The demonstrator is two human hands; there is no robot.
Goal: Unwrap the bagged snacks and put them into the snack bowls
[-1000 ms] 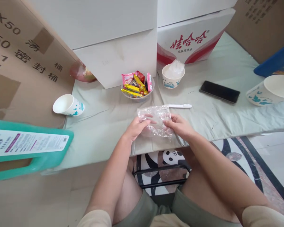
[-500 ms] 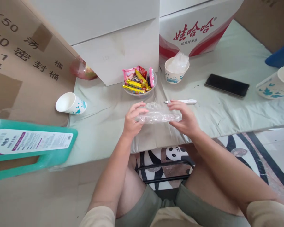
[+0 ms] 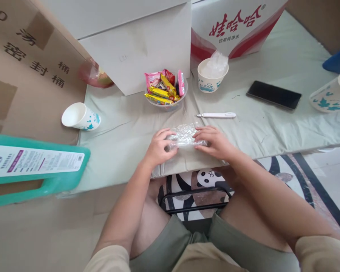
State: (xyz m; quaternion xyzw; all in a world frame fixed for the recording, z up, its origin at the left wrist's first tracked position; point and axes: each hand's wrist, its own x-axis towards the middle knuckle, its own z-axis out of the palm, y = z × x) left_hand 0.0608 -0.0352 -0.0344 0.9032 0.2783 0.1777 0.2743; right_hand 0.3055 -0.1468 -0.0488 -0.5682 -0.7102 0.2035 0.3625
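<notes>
A crinkled clear plastic bag point(image 3: 184, 135) lies near the front edge of the cloth-covered table, between my two hands. My left hand point(image 3: 160, 146) grips its left end, thumb below and fingers on top. On the right end, my right hand point(image 3: 212, 141) holds it the same way with fingers bent over the plastic. Just beyond my right hand rests a small white-handled knife point(image 3: 217, 115). Farther back stands a clear bowl point(image 3: 170, 106) filled with several wrapped snacks point(image 3: 164, 88) in yellow, pink and red.
A paper cup point(image 3: 211, 84) stuffed with clear plastic stands before the white boxes point(image 3: 155, 49). The phone point(image 3: 274, 94) and another paper cup point(image 3: 330, 94) are to the right. On the left are a tipped paper cup point(image 3: 86, 119), a green jug point(image 3: 73, 179) and a cardboard carton point(image 3: 31, 98).
My hands have moved closer together and lowered the plastic bag onto the table, with its near edge folded over. The camera view has shifted slightly.
</notes>
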